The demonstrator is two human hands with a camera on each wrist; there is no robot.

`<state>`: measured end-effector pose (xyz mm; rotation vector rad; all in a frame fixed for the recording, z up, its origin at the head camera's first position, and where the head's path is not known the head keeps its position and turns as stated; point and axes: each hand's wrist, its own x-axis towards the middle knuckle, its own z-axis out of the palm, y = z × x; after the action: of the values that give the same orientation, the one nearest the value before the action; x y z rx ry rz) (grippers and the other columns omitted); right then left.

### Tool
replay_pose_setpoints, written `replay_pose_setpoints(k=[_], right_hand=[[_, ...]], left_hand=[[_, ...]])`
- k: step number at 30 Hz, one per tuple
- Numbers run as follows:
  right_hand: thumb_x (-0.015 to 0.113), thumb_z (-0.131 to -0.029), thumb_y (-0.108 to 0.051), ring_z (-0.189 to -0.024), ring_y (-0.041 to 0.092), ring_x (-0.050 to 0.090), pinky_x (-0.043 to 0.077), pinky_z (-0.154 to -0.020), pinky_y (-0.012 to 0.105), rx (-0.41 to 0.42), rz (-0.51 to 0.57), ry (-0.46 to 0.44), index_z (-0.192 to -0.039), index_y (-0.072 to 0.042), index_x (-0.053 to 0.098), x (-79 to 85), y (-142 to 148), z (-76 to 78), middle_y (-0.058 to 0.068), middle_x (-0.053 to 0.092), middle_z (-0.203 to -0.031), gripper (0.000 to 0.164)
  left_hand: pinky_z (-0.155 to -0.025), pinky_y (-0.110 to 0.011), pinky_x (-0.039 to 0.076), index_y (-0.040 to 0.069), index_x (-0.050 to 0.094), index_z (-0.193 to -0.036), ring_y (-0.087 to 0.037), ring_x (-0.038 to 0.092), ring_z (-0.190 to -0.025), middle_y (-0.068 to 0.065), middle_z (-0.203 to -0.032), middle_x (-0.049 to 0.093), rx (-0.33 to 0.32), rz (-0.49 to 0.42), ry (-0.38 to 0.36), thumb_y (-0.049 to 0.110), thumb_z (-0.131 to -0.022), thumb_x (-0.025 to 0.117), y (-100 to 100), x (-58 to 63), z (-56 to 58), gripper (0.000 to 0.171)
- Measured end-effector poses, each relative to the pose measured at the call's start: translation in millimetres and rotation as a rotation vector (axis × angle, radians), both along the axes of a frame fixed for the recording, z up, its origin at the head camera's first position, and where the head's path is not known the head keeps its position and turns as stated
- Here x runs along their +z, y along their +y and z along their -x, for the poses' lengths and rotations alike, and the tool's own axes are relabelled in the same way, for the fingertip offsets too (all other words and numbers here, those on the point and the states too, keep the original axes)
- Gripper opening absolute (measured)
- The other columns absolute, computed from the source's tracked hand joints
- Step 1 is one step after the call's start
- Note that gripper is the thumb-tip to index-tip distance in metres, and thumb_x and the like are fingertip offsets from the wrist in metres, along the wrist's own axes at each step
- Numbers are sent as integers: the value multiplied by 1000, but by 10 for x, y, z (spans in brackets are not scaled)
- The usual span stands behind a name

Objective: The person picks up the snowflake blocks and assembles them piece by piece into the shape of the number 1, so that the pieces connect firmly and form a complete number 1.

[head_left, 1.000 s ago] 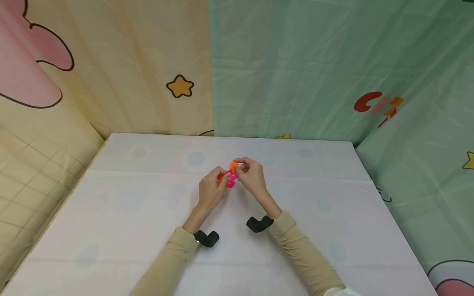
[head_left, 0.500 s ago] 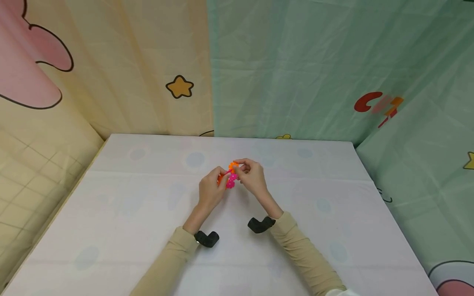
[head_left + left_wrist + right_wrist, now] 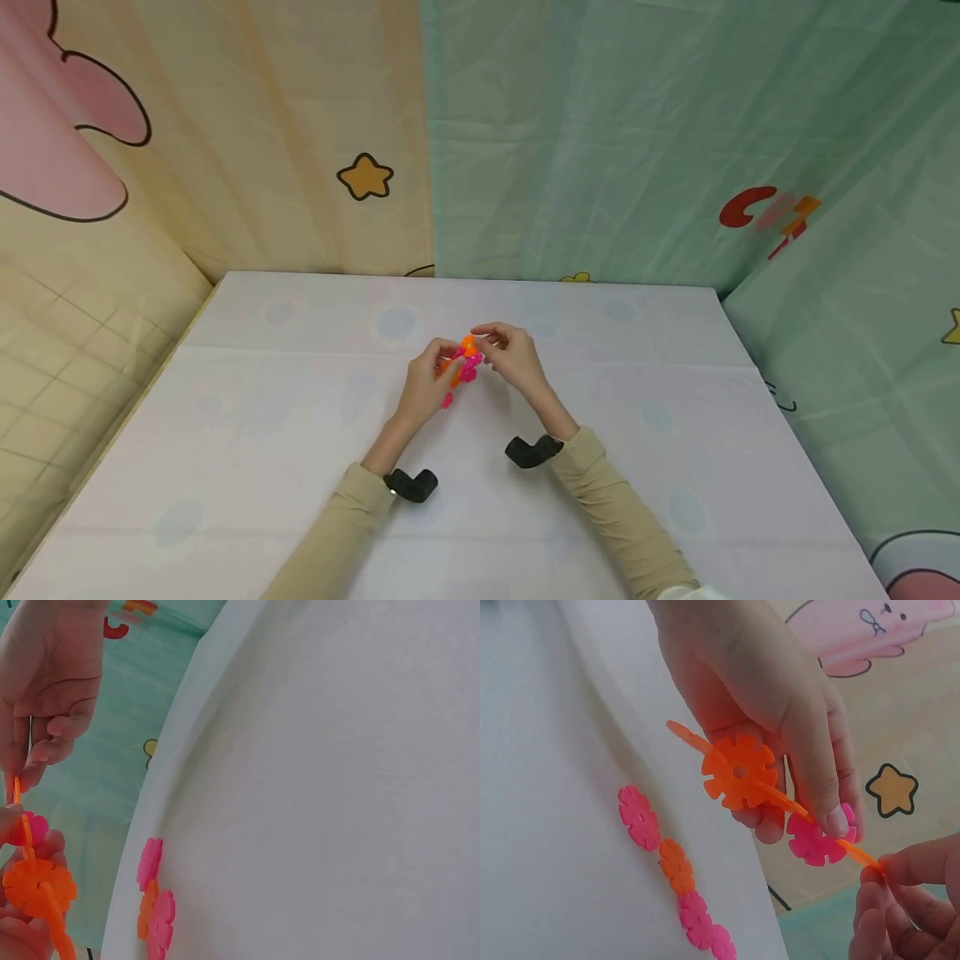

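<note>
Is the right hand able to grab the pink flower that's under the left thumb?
Probably yes. The right hand is close by, and the pink flower has bare edges showing. But that hand pinches an orange piece, and the left hand has its thumb over part of the flower.

The beige fabric left sleeve (image 3: 331, 535) is creased; the beige fabric right sleeve (image 3: 627, 518) matches, with white material (image 3: 690, 592) adjoining its rear end. A black, angular wrist unit (image 3: 411, 486) sits at each sleeve end. Left hand (image 3: 424, 383) and right hand (image 3: 516, 363) are bare.
</note>
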<state>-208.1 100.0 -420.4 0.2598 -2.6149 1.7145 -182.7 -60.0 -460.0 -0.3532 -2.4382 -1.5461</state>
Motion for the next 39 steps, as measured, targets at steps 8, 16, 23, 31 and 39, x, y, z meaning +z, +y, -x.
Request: replay_pose_setpoints(k=[8, 16, 23, 31, 39], right_hand=[[65, -91, -18, -75, 43, 62, 48, -54, 18, 6, 1, -40, -107, -5, 70, -32, -35, 3, 18, 70, -88, 22], [63, -92, -19, -75, 42, 62, 49, -55, 20, 48, 0, -27, -109, -6, 69, -70, -84, 1, 14, 69, -92, 22], [62, -91, -11, -55, 20, 53, 46, -51, 20, 78, -43, 19, -107, -4, 69, -178, -95, 11, 13, 68, -91, 19], [67, -86, -8, -55, 13, 55, 48, -52, 21, 162, -156, -45, -108, -3, 69, -336, -132, 12, 11, 69, -91, 23], [75, -81, -12, -70, 15, 56, 49, -60, 23, 230, -312, -143, -108, -7, 68, -384, -218, -38, 6, 66, -86, 28]], left_hand=[[-70, -19, 48, 5, 66, -110, -21, 59, -80, -11, -100, 68, 18, -18, -23, 12, -87, 71, -45, 13, -12, 25], [-68, -21, 49, 4, 68, -104, -23, 60, -79, -12, -95, 70, 95, 7, 37, 13, -82, 76, -114, 3, -10, 25], [-70, -24, 50, 5, 68, -103, -23, 62, -81, -10, -92, 71, 169, 18, 14, 14, -84, 74, -218, -9, -5, 21], [-73, -26, 51, 7, 67, -107, -24, 63, -83, -11, -93, 71, 239, 21, -18, 16, -88, 70, -343, -24, -6, 21], [-73, -31, 52, 10, 67, -109, -25, 63, -85, -10, -95, 70, 275, 24, -45, 19, -90, 68, -409, -39, -9, 21]])
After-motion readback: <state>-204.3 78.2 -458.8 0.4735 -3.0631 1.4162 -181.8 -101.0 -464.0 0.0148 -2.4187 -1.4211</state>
